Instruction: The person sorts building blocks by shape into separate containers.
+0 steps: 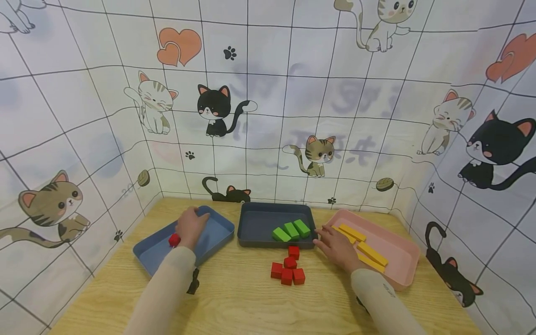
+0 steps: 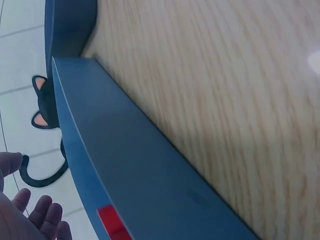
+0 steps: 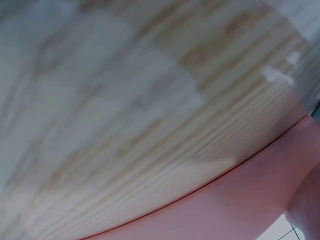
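My left hand (image 1: 191, 228) is over the blue tray (image 1: 219, 229), its fingers loosely spread and nothing held. One red block (image 1: 174, 239) lies in that tray beside the hand; the left wrist view shows the block (image 2: 113, 221) behind the tray wall (image 2: 135, 150), with the fingers (image 2: 49, 215) apart from it. My right hand (image 1: 338, 246) hovers at the left edge of the pink tray (image 1: 399, 246), fingers extended toward the dark tray's right corner. Whether it touches either tray, I cannot tell. Yellow strips (image 1: 372, 253) lie in the pink tray, partly hidden by that hand.
Three green blocks (image 1: 291, 230) lie in the dark grey tray (image 1: 257, 223) at the middle back. Several red blocks (image 1: 286, 276) sit grouped on the wooden table (image 1: 243, 302) in front of it. A cat-patterned sheet (image 1: 268, 116) closes off the back and sides.
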`<state>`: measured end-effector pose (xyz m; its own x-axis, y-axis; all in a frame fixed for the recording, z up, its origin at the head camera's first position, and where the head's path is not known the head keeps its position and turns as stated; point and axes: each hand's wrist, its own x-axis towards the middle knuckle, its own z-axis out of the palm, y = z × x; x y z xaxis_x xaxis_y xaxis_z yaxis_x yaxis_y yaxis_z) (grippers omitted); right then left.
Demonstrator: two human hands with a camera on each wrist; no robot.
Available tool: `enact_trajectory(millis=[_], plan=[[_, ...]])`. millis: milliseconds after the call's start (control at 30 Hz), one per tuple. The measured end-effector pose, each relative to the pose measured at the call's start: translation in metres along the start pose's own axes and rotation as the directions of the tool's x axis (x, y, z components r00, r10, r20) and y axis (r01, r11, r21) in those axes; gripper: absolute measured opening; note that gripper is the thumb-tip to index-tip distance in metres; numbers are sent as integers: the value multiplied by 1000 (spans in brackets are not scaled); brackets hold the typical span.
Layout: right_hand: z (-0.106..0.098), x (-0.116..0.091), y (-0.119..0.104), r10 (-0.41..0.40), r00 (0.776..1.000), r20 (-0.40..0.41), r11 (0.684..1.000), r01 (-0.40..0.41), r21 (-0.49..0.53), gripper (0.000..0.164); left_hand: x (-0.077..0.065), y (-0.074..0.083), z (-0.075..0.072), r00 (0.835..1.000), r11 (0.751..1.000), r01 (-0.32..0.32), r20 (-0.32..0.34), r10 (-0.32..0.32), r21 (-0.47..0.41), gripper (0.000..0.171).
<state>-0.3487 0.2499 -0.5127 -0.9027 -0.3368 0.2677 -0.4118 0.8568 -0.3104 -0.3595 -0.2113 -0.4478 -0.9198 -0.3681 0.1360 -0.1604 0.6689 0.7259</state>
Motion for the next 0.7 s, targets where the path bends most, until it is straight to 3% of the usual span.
enact_trajectory(millis=[400,700], plan=[[0,0,0,7,1000,0,1000,-7,8,54,-11,25,15,996,995,-74,52,77,-62,52],[1,0,2,5,1000,-3,1000,-5,8,55,-22,41,23,986,979,-97,120,120,-178,52]])
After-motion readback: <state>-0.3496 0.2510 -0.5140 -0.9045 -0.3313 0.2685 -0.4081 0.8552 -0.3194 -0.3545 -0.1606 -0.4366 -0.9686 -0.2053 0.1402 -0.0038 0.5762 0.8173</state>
